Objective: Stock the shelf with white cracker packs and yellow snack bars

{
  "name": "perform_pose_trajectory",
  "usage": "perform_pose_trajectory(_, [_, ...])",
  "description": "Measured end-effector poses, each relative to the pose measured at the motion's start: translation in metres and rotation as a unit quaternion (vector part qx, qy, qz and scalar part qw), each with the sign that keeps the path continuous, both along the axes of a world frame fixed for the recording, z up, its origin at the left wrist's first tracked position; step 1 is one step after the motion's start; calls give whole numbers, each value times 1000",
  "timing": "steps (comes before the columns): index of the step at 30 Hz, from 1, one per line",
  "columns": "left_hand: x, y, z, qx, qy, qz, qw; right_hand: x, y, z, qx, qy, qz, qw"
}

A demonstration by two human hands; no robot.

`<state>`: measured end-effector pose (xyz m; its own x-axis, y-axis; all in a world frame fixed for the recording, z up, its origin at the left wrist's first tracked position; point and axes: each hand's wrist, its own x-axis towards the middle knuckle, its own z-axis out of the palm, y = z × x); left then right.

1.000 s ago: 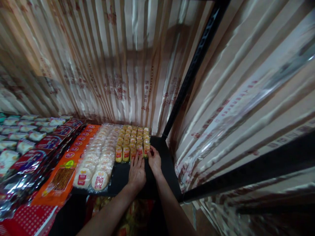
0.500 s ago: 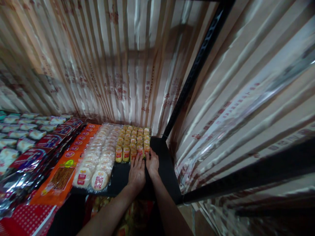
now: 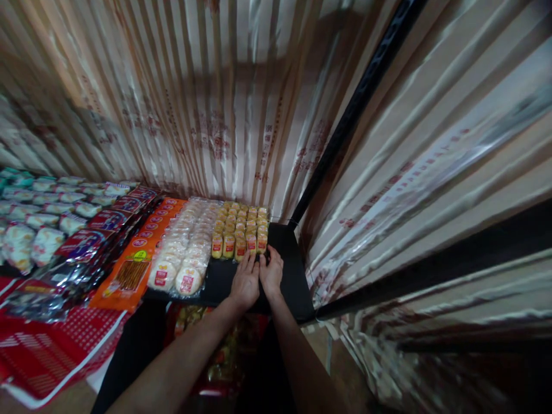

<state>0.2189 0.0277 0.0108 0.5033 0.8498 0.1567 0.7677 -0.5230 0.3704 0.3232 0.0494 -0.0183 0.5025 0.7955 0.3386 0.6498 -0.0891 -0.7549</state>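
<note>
Small yellow-wrapped snack cakes [image 3: 240,227] with red labels stand in tight rows on a black shelf [image 3: 292,264]. My left hand [image 3: 246,282] lies with its fingers stretched out, tips at the front of the nearest row. Close beside it, my right hand [image 3: 271,272] is at the front right corner of the rows, its thumb and fingers apart and slightly bent. Neither hand appears to hold a cake. Left of the cakes are two rows of round white wrapped crackers [image 3: 188,280], overlapping one another.
Orange snack packets [image 3: 123,283], dark red packets [image 3: 92,241] and white pouches [image 3: 19,247] line the shelf leftward. Below are a red checked basket or bag [image 3: 47,351] and a red container of gold-wrapped items [image 3: 224,368]. A black post [image 3: 332,149] stands before pleated curtains [image 3: 233,115].
The view has tilted down, so the shelf appears higher and slightly right. My hands have drawn back a little from the cakes, with the right thumb now near the left fingers.
</note>
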Motion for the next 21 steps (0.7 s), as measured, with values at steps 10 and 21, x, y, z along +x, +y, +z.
perform_pose_trajectory(10, [-37, -43, -8, 4, -61, -5, 998, -46, -66, 7, -15, 57, 45, 997])
perform_pose_trajectory(21, [-104, -98, -46, -78, -56, -16, 995, -104, -138, -18, -101, 53, 203, 973])
